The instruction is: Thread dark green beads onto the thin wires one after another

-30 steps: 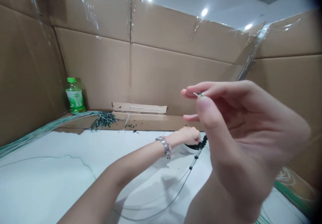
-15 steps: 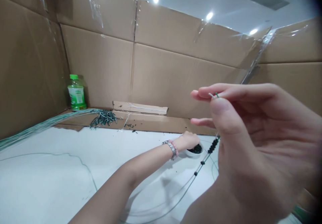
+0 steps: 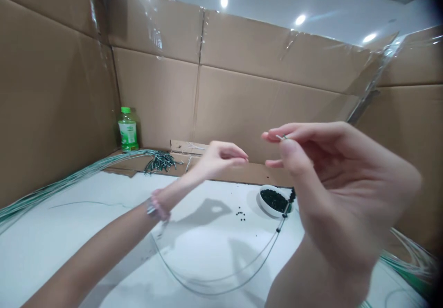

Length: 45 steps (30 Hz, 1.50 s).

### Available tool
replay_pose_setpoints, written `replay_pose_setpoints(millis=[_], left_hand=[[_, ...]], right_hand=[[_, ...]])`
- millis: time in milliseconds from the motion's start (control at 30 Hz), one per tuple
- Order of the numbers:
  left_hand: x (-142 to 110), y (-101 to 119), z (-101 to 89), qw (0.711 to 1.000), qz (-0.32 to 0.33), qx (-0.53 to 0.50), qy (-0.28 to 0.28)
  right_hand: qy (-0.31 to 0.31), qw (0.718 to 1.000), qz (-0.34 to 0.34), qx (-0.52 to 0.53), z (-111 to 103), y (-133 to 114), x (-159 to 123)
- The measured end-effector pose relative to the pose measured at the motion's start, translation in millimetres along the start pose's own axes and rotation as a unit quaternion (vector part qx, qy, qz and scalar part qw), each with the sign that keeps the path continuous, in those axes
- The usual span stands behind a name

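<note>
Head view — cord ends (image 3: 278, 137) in right hand (image 3: 341, 183), left hand (image 3: 219, 158) apart.

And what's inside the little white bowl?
The white bowl holds a pile of tiny dark beads. They cover the bottom, so what's underneath can't be seen.

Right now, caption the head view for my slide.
Right hand pinches white and green cord ends; left hand hovers over a white table bearing a bowl of dark beads.
</note>
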<state>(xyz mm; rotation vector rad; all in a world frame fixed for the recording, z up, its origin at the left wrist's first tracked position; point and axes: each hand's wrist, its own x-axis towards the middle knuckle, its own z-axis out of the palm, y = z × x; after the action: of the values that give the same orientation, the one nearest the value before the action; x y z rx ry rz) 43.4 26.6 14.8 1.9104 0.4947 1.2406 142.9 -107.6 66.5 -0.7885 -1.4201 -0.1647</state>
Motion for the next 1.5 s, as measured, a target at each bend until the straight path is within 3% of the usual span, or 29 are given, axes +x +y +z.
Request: replay_pose_setpoints(millis=[33,100,200,300,467,1200,1500], left_hand=[[-7.2,5.5,-15.8,1.000,0.001,-0.017,0.021],[-24.1,18.9,-43.2,0.988,0.003,-0.100,0.117],[-48.8,39.0,-60.7,0.961,0.002,-0.212,0.178],[-63.7,50.9,-55.5,0.955,0.013,-0.260,0.144],[-68.4,56.7,-47.2,0.958,0.024,-0.271,0.093],[-70.8,58.2,-48.1,0.954,0.037,-0.275,0.118],[-70.8,54.5,-38.7,0.938,0.083,-0.294,0.163]], right_hand=[[-0.011,1.000,0.003,0.006,3.6,1.3,-1.0],[-0.041,0.999,0.014,0.025,12.7,4.6,-3.1],[-0.098,0.993,0.028,0.052,29.7,7.8,-7.1],[-0.143,0.987,0.030,0.072,44.0,5.5,-13.1],[-0.135,0.985,0.025,0.100,52.4,-1.4,-21.8],[-0.112,0.991,-0.017,0.075,56.2,-3.3,-22.5],[-0.052,0.992,-0.064,0.094,67.9,-0.5,-27.0]])
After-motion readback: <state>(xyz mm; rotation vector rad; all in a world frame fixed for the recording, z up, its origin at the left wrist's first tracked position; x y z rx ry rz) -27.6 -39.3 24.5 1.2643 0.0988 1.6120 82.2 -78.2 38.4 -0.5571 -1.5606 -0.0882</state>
